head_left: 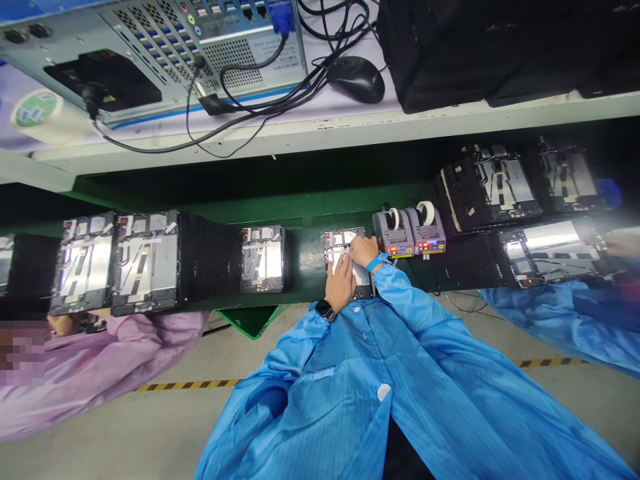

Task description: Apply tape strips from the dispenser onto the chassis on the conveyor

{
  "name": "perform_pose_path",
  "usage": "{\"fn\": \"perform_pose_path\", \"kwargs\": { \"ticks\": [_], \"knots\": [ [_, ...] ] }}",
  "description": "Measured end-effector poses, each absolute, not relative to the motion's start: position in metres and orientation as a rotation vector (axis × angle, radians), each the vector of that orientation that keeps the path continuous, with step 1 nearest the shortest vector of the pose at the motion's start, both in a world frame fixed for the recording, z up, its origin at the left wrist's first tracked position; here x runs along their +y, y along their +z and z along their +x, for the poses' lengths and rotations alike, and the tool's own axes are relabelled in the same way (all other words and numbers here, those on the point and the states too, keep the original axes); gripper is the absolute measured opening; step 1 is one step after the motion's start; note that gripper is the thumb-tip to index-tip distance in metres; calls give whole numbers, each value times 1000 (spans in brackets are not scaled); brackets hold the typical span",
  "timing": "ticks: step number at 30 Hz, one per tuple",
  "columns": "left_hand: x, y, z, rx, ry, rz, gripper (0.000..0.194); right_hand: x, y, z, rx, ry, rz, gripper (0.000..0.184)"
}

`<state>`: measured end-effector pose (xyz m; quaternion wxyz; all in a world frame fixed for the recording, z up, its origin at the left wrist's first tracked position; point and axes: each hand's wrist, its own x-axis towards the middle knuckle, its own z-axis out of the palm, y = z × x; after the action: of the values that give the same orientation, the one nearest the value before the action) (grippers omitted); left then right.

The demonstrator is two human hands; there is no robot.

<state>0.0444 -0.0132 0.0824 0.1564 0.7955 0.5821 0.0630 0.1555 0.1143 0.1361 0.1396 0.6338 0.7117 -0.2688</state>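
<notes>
One opened flat device [363, 281] is lying on the bench directly before the person, its face showing metal plates and ribbon strips. The left hand [341, 281] is resting flat across it, fingers stretched and close together, a dark watch [325, 310] circling the wrist. The right hand [363, 251] is bending its fingers over the upper right part; I cannot tell whether they are pinching anything. One blue wristband [377, 262] is circling that wrist.

Just right, two tape dispensers [409, 232] are standing side by side, each carrying one pale roll. Leftward, three similar devices [263, 259] are showing their faces, with part of a fourth at the picture's edge; rightward, three more [545, 252] are appearing, the blur there perhaps hiding others.

The green bench [306, 267] is running beneath a white shelf [300, 143], which is bearing one computer case [200, 57] and one mouse [356, 79]. One pink sleeve [150, 343] is reaching in at left, one blue sleeve [555, 310] at right. Below, striped tape [187, 385] is crossing the grey floor [165, 427].
</notes>
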Motion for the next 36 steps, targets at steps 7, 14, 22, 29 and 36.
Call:
{"fn": "perform_pose_path", "kwargs": {
  "ticks": [7, 14, 22, 29, 36],
  "knots": [
    [-13, 88, 43, 1667, 204, 2280, 64, 125, 150, 165, 1983, -774, 1871, 40],
    [-12, 94, 34, 1852, 268, 2177, 68, 122, 155, 175, 1936, -812, 1966, 66],
    [-10, 99, 22, 1930, 303, 2049, 62, 110, 159, 183, 1888, -888, 2068, 72],
    [-8, 94, 18, 1884, 496, 1949, 59, 101, 136, 165, 1909, -864, 2161, 66],
    [-7, 93, 2, 1774, 693, 1816, 59, 66, 88, 217, 2011, -948, 2428, 50]
  ]
}}
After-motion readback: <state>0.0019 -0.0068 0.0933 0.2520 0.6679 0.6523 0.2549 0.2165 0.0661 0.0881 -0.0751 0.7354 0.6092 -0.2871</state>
